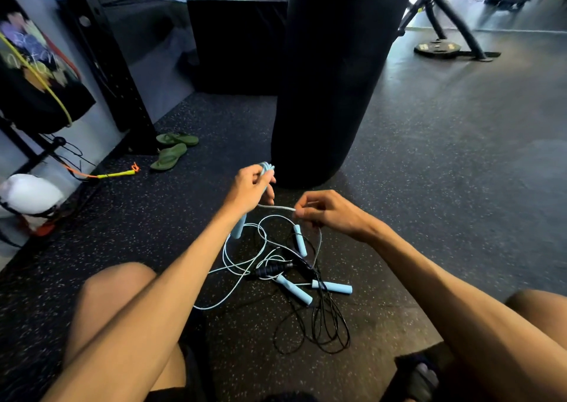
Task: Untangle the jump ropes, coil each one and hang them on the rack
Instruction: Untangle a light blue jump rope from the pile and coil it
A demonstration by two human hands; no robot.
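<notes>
Head view, looking down between two bare knees at a speckled black rubber floor (445,156). Left hand (250,188) raised, fingers closed around a small bundle of light blue cord coils (267,167), with one blue handle (238,228) hanging below the wrist. Right hand (325,211) level with it and just apart, thumb and fingertips pinched together on a taut stretch of pale cord (276,207) running across to the left hand. Under the hands, on the floor, a tangle: loose loops of light blue jump rope (228,262), a blue handle (300,239) tilted just below the right hand, two more blue handles (294,289) (333,287) lying flat, a dark handle (271,270) among them. Thin black jump rope (325,325) crossing through the blue loops and spreading in several ovals toward the near edge. Just beyond the hands, a black punching bag (334,73) hanging upright. To the left, a pair of green flip-flops (173,151) beside a black steel rack upright (104,49). Farther left, near the wall, a yellow-and-orange jump rope (118,173) trailing onto the floor.
</notes>
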